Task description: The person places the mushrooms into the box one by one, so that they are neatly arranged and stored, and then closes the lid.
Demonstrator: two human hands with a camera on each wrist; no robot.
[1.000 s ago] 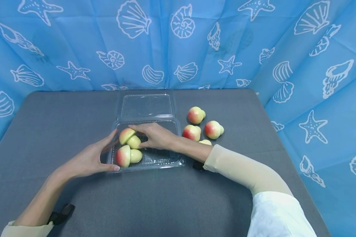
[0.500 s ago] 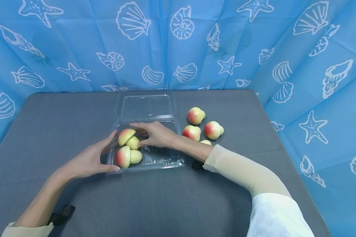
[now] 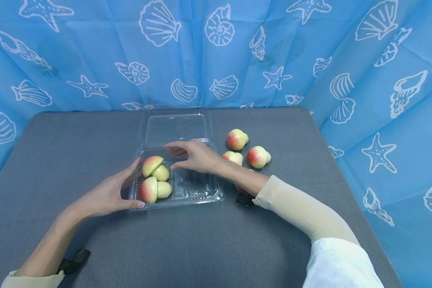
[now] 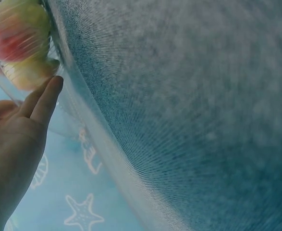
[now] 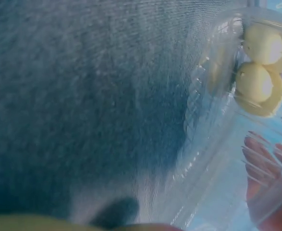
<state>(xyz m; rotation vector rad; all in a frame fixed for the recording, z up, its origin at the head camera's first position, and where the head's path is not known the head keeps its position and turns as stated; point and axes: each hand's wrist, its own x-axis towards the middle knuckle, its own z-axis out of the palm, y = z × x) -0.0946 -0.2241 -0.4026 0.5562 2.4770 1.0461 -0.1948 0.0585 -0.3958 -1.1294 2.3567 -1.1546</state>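
Note:
Two toy mushrooms with red-and-yellow caps lie on their sides in the left part of a clear plastic clamshell container (image 3: 191,203): a front mushroom (image 3: 149,190) and a rear mushroom (image 3: 152,165). My left hand (image 3: 106,194) rests against the container's left end, thumb along the front rim and straight fingers at the side. In the left wrist view, its fingertips (image 4: 47,98) touch the plastic wall. Above the container's middle, my right hand (image 3: 198,156) is held with thumb and fingers apart, holding nothing. Through plastic, the right wrist view shows pale mushroom stems (image 5: 253,84).
The container's lid (image 3: 178,128) lies folded back on the grey table (image 3: 187,248). Right of it are loose mushrooms (image 3: 258,157), one largely hidden under my right forearm. A blue shell-print curtain (image 3: 201,52) hangs behind the table.
My right hand has let go of the rear mushroom and moved up and right, away from it. That mushroom has shifted slightly left. My left hand has stayed in place.

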